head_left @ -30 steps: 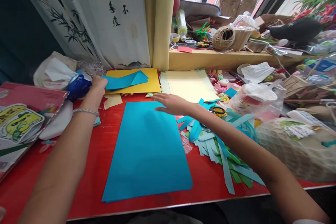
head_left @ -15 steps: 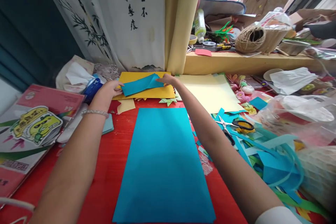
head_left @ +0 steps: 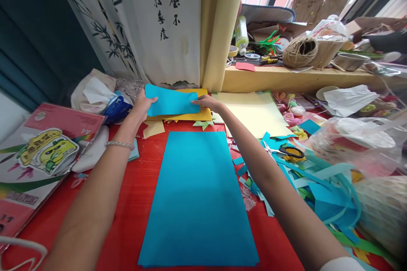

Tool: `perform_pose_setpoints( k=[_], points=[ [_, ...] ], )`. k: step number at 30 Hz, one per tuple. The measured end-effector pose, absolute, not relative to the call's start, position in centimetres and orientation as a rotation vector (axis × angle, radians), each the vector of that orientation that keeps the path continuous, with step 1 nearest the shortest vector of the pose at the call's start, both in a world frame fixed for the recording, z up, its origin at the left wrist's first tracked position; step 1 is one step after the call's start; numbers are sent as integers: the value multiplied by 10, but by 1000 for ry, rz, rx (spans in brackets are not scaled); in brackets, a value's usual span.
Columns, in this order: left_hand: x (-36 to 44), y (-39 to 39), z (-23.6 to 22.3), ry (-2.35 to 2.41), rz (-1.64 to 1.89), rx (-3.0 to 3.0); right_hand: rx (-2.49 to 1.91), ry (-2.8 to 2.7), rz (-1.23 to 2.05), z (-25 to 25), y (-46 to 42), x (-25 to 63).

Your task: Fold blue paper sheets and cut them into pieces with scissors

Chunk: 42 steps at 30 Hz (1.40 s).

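Both hands hold a small blue sheet of paper (head_left: pixel 173 102) by its two ends, at the far side of the table. My left hand (head_left: pixel 144 103) pinches its left end, thumb on the near face. My right hand (head_left: pixel 207 102) is closed on the right end. Behind and under it lies yellow paper (head_left: pixel 206 115), partly covered. Nearer to me, a large blue sheet stack (head_left: pixel 199 199) rests flat on the red table (head_left: pixel 133 207), between my forearms.
Pale yellow sheets (head_left: pixel 254 114) lie at the back right. Scissors (head_left: pixel 288 151) rest on blue paper scraps (head_left: pixel 330 199) at the right. A pink paper pack (head_left: pixel 79 120) and a blue tissue pack (head_left: pixel 117 108) are at the left. Twine (head_left: pixel 300 53) sits on the windowsill.
The small blue paper, folded over at its right part before, is now spread out and tipped up to face me. My left hand has risen slightly along its end.
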<state>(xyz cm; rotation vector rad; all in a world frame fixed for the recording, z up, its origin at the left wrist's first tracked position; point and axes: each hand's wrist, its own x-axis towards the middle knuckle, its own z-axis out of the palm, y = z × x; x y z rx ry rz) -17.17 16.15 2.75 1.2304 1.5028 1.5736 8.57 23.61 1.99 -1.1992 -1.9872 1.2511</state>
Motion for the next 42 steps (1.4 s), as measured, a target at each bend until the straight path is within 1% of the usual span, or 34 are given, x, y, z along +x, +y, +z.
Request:
perform_pose_setpoints(
  k=[4,8,9,12,15,18,21,27,32,38,42],
  points=[
    [-157,129,56,1227,1648,1470,-928,-2002,1319,42,206,112],
    [-136,83,81,1152,1619,1539,-557,-1921,1345,69,162,139],
    [-130,71,83,1130,1615,1528,-534,-1914,1341,73,150,147],
    [-114,36,73,1097,1540,1479,-605,-1928,1358,68,115,171],
    [-104,8,47,1144,1405,1525,-661,-1957,1424,43,87,193],
    [-97,-7,25,1247,1248,1623,-775,-1983,1406,16,66,206],
    [-91,-13,19,1370,1117,1750,-815,-1933,1329,1,51,210],
    [-85,-19,25,1500,1158,1969,-745,-1844,1187,2,34,209],
    [-91,-20,16,1466,1126,2275,-859,-2001,850,5,26,212],
    [-89,-20,16,1427,1237,2294,-883,-2038,603,3,19,210],
    [-86,-24,17,1424,1190,2294,-926,-2098,500,2,15,207]
  ],
)
